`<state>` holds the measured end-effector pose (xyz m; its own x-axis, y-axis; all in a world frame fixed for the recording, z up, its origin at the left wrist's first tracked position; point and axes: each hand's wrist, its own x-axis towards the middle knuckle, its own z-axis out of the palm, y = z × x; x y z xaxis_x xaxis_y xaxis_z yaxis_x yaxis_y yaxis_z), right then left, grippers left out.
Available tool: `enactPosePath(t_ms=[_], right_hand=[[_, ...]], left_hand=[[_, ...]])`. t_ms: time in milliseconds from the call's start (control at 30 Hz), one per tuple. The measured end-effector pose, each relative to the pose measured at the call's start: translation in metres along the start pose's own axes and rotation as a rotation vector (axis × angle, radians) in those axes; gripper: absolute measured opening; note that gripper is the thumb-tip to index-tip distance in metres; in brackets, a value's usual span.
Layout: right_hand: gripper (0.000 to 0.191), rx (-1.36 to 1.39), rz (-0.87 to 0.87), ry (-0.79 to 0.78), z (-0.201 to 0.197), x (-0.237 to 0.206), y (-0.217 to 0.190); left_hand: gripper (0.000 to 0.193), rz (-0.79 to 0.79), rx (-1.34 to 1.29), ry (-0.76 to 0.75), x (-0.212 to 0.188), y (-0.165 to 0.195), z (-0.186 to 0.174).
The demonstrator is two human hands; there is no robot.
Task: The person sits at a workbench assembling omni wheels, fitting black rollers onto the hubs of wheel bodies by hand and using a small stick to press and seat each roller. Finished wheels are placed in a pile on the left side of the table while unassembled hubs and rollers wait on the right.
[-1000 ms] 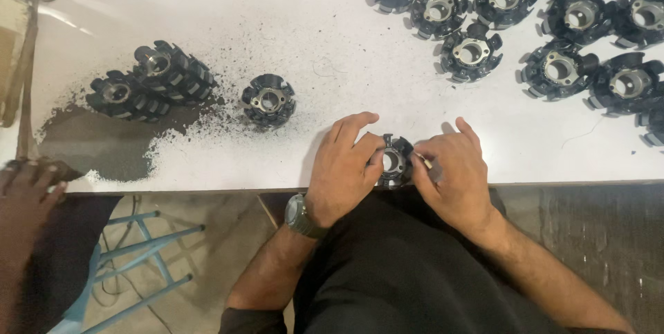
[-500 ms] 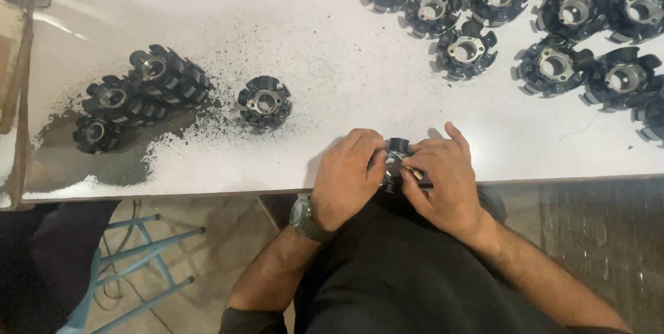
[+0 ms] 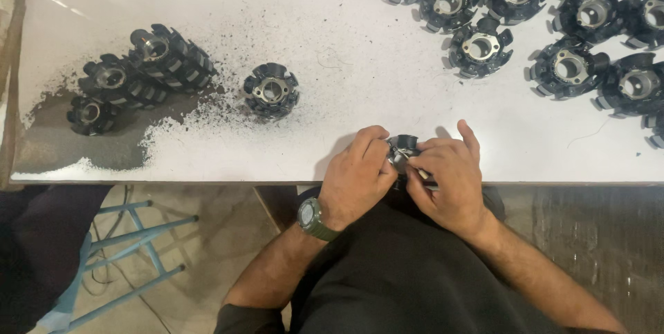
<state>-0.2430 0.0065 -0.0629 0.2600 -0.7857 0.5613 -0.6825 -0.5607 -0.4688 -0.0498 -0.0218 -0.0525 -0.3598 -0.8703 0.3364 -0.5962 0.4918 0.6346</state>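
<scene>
My left hand (image 3: 356, 178) and my right hand (image 3: 446, 182) both grip one small black toothed ring part (image 3: 403, 147) at the near edge of the white table (image 3: 332, 36). The part is mostly hidden by my fingers; a thin light-coloured piece shows between my right fingers. A green wristwatch (image 3: 311, 216) sits on my left wrist. A single black toothed part (image 3: 271, 90) stands alone on the table, up and left of my hands.
Stacks of the same black parts (image 3: 138, 71) lie at the far left in dark powder (image 3: 104, 144). Several more parts (image 3: 553, 23) crowd the upper right. A blue metal stool frame (image 3: 131, 237) stands under the table at left, beside someone's dark sleeve (image 3: 34, 251).
My hands have lifted the part off the table and tilted it at the table's edge. Another person's hand at the far left has left the view.
</scene>
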Motion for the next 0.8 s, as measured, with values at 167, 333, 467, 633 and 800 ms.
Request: enactPosePath(t_ms=[167, 333, 467, 633, 800], right_hand=[[0.033, -0.025, -0.010, 0.013, 0.006, 0.001, -0.001], [0.033, -0.096, -0.002, -0.016, 0.005, 0.003, -0.003], [0.033, -0.148, 0.019, -0.029, -0.012, -0.001, 0.009], [0.026, -0.335, 0.105, -0.001, -0.051, -0.008, 0.061], [0.018, -0.460, 0.181, 0.037, -0.069, -0.008, 0.117]], left_hand=[[0.019, 0.034, -0.007, 0.071, -0.004, -0.001, 0.003], [0.018, 0.030, 0.009, 0.071, -0.010, -0.001, 0.007], [0.012, 0.094, 0.097, 0.039, -0.017, -0.015, -0.005], [0.012, -0.100, 0.505, 0.430, -0.017, -0.076, -0.090], [0.077, -0.209, 0.443, 0.516, -0.007, -0.098, -0.133]])
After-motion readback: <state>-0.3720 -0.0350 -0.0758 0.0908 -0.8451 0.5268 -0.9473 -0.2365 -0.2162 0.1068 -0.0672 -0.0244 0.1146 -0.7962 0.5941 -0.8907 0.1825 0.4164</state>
